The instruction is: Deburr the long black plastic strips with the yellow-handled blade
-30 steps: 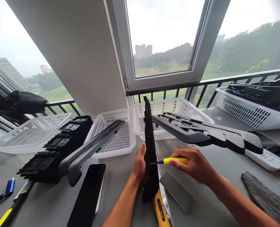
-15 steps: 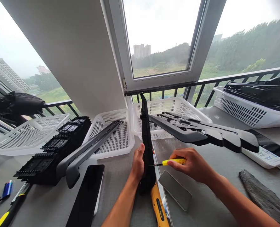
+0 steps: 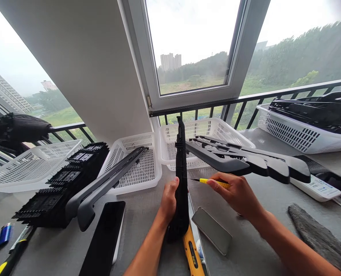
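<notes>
Work is judged unfinished, with the black part gripped by the left hand and the yellow-handled tool by the right hand; what remains cannot be told.

Lettering legible: none, fine blue print on white box at right, too small to read, small markings on orange-yellow tool, unresolved.

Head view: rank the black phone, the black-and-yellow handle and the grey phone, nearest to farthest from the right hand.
From the right hand:
1. Grey phone, just below it, to its left.
2. Black phone, beyond the left forearm.
3. Black-and-yellow handle, at the bottom left corner.
</notes>
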The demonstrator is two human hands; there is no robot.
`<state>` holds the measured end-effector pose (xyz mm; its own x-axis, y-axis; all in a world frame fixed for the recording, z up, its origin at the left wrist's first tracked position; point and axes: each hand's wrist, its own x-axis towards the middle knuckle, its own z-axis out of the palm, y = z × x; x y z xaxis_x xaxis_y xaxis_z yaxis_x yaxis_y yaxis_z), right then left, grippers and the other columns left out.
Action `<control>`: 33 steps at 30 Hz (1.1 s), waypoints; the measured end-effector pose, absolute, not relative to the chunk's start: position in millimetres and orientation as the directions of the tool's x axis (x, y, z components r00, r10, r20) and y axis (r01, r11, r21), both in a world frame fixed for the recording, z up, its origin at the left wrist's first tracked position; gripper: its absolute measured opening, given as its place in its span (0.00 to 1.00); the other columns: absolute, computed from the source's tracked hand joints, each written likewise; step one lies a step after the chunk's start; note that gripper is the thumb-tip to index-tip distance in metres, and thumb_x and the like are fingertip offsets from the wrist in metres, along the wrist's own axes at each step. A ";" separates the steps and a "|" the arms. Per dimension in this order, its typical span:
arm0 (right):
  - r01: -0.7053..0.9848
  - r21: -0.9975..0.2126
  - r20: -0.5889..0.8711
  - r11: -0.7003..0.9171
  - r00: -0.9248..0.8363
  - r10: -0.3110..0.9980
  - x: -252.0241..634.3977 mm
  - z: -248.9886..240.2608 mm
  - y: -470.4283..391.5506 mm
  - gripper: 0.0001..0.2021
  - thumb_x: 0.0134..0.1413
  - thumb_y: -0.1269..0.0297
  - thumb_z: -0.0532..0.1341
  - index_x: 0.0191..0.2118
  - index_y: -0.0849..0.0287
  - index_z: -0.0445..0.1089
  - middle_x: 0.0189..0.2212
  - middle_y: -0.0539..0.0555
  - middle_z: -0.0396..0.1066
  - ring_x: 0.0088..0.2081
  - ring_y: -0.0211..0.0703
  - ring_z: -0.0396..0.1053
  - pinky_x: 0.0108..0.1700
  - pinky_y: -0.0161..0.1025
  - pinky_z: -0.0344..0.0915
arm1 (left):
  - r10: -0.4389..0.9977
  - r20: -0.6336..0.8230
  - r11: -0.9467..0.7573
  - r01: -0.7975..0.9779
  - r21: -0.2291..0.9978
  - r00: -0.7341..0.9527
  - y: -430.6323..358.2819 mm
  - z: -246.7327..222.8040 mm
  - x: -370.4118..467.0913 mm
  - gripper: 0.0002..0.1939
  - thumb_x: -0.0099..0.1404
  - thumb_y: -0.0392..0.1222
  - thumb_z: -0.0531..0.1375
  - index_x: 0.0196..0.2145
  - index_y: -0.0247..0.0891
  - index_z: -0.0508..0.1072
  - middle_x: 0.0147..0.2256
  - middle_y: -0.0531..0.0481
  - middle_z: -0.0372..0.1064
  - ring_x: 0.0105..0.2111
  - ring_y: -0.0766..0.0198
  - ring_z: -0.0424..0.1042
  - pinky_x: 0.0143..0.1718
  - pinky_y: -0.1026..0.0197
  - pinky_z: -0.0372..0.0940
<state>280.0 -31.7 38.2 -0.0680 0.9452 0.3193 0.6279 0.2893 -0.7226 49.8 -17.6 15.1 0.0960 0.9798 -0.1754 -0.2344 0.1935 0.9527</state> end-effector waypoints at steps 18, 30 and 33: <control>0.615 -0.757 0.290 0.222 0.012 0.957 283.9 37.0 -31.1 0.32 0.65 0.31 0.61 0.33 0.57 0.84 0.17 0.48 0.68 0.19 0.37 0.61 0.22 0.36 0.52 | 0.965 -0.165 0.195 -0.139 0.971 0.202 -21.4 27.8 50.2 0.39 0.60 0.81 0.60 0.28 0.36 0.80 0.20 0.52 0.63 0.20 0.64 0.60 0.23 0.59 0.52; 0.574 -0.739 0.185 0.354 -0.332 0.925 278.5 36.9 -31.5 0.24 0.67 0.42 0.64 0.30 0.58 0.79 0.24 0.50 0.73 0.27 0.38 0.64 0.31 0.36 0.58 | 0.990 -0.131 0.141 -0.252 0.957 0.057 -14.6 19.0 44.2 0.42 0.56 0.85 0.63 0.30 0.36 0.79 0.20 0.54 0.66 0.20 0.66 0.60 0.24 0.62 0.57; 0.570 -0.740 0.133 0.357 -0.396 0.909 276.0 34.0 -32.4 0.24 0.67 0.42 0.64 0.29 0.58 0.79 0.22 0.49 0.70 0.26 0.37 0.61 0.31 0.36 0.56 | 0.992 -0.124 0.129 -0.289 0.949 0.036 -13.6 17.8 42.3 0.41 0.58 0.83 0.63 0.32 0.36 0.80 0.18 0.55 0.65 0.18 0.68 0.58 0.23 0.62 0.57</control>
<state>276.0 -32.4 34.0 -0.3957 0.9087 0.1334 0.5703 0.3570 -0.7398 42.3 -13.6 17.8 0.0361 0.9917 -0.1238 -0.2890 0.1289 0.9486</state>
